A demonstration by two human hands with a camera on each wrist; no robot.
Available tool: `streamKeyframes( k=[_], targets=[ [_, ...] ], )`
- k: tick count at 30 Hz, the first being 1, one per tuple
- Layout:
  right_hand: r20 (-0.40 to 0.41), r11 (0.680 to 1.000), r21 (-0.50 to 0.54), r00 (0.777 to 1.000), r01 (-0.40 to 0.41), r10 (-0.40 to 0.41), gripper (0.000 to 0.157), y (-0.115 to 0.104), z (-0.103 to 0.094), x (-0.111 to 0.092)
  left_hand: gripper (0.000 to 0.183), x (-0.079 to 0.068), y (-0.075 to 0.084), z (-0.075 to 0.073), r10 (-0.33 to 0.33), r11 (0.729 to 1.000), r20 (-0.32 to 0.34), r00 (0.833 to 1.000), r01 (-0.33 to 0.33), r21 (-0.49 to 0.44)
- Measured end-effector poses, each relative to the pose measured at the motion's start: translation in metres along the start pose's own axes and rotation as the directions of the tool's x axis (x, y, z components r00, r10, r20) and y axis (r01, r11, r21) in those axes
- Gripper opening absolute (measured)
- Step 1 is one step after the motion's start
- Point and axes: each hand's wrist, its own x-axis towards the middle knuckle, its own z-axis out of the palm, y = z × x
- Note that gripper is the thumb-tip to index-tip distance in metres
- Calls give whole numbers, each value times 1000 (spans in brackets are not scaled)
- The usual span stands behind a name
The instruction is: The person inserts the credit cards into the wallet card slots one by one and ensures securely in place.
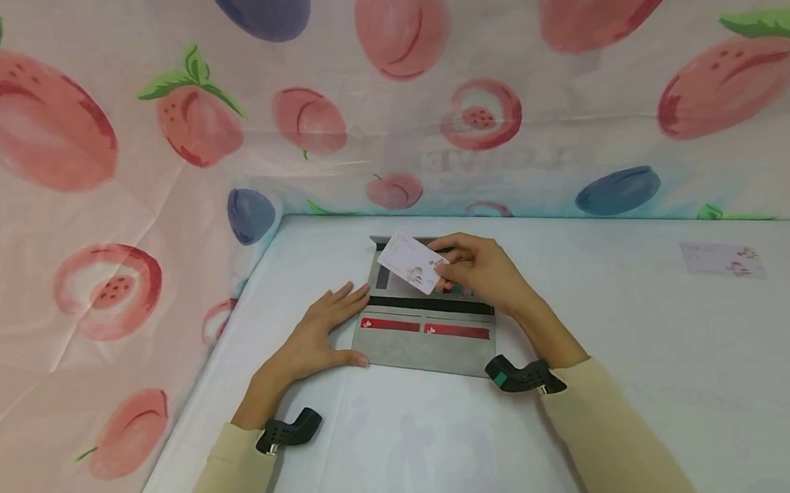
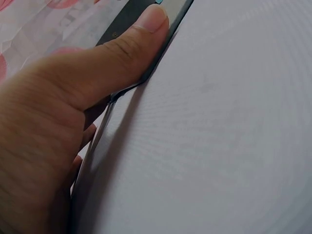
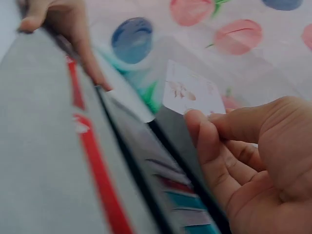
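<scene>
A grey wallet [image 1: 425,354] lies unfolded on the white table, with red cards [image 1: 389,324] in the slots of its near half. My left hand [image 1: 315,334] rests along its left edge with fingers spread; in the left wrist view the thumb [image 2: 122,53] lies over the wallet's border. My right hand [image 1: 485,271] pinches a white card [image 1: 409,263] with a small flower print, tilted over the wallet's far half. The right wrist view shows the card [image 3: 187,90] between thumb and fingertips, and teal and red cards [image 3: 187,200] in the slots below.
Another pale printed card [image 1: 722,260] lies flat on the table at the far right. A curtain [image 1: 336,175] with a fruit pattern hangs behind the table and along its left side. Each wrist wears a black camera mount [image 1: 525,376].
</scene>
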Motion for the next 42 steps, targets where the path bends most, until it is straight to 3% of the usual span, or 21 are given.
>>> streamKeyframes(
  k=[7, 15, 21, 25, 32, 42],
  targets=[
    [45, 1000, 25, 999, -16, 15, 31, 15, 17, 1, 90, 0, -1, 0, 7, 1000, 6, 1000, -7, -8],
    [63, 999, 30, 998, -21, 19, 32, 16, 22, 1, 91, 1, 0, -3, 1, 1000, 5, 1000, -1, -21],
    [74, 999, -29, 996, -46, 48, 32, 0, 23, -4, 92, 1, 0, -3, -5, 1000, 3, 1000, 5, -13],
    [68, 997, -49, 996, -55, 58, 33, 11, 23, 0, 92, 2, 1, -3, -8, 1000, 6, 1000, 8, -9],
    [94, 998, -60, 995, -35, 41, 29, 10, 23, -1, 92, 2, 2, -4, -12, 1000, 10, 1000, 12, -10],
    [105, 984, -177, 994, -9, 28, 27, 7, 27, -3, 94, 2, 2, -2, -41, 999, 19, 999, 41, 3]
  ],
)
